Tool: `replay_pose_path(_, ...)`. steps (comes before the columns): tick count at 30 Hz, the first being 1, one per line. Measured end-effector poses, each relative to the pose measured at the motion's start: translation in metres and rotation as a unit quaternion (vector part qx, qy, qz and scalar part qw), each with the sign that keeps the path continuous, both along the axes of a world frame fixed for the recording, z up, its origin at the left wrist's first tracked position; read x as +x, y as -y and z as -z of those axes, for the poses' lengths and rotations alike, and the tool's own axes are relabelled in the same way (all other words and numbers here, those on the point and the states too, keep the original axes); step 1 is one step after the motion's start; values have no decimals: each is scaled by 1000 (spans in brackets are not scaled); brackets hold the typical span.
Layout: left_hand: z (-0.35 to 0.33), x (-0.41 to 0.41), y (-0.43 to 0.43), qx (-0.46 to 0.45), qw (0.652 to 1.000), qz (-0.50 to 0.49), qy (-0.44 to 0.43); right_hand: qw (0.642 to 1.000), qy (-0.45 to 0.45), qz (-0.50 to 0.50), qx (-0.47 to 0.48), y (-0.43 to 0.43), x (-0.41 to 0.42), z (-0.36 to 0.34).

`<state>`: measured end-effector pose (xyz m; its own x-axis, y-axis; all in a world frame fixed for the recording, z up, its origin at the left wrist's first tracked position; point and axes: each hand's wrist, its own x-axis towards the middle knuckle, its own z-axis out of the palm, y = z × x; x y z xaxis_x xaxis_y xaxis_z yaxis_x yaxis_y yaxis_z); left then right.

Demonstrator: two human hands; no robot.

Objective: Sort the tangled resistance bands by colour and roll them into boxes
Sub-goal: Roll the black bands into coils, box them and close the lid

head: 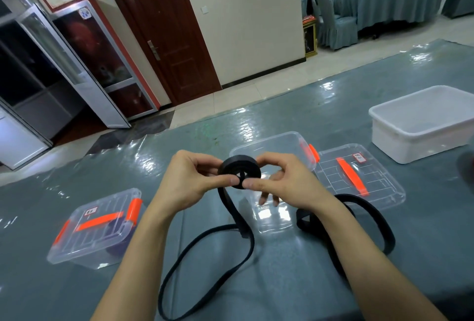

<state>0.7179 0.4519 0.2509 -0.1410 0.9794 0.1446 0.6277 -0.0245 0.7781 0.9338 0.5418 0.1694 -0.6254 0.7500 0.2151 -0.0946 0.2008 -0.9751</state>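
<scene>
Caught mid-roll, with the coil (239, 170) of the black band held clear of the table (282, 277), near the middle and just in front of the open clear box (282, 145). Judged the step as winding the unrolled length onto that coil. Seemed to call for laying each new turn flush on the last, feeding the loose tail (232, 207) in flat and lightly taut, and turning the coil in small bites to stop the centre springing apart. Looked wise to shake out the long loop (252, 245) lying on the near table before drawing it up, for fear of rolling a twist in as a lump. Could not tell whether to count the second dark loop (386, 229) at the right, running under the right forearm, as part of the same band. Pinched the coil's left edge with the left grip (189, 182), closed down to thumb and forefinger. Pressed the coil's near face with the thumb of the right grip (284, 184), forefinger curled over the top, other fingers loose and spread beneath, touching nothing. Probably needed both pinches firm until tucking the end, then a short carry to the box behind. Noted further off a lid (359, 174) with an orange handle at the right, a shut clear box (95, 231) near left, and a white tub (423, 120) far right.
</scene>
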Motion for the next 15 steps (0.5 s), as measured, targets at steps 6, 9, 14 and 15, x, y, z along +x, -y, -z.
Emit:
replay_pose_path(6, -26, 14, -11, -17, 899, 38, -435, 979, 130, 46, 149, 5, -12, 1)
replay_pose_path(9, -34, 7, -15, -15, 929, 40, -367, 990, 53, 66, 116, 4, -17, 3)
replay_pose_path(14, -17, -4, -13, 32, 998, 62, 5, 989, -136, 48, -27, -9, -6, 0)
replay_pose_path(15, -12, -2, -15, 46, 996, 60, 42, 984, -166, 40, -45, -9, -6, -1)
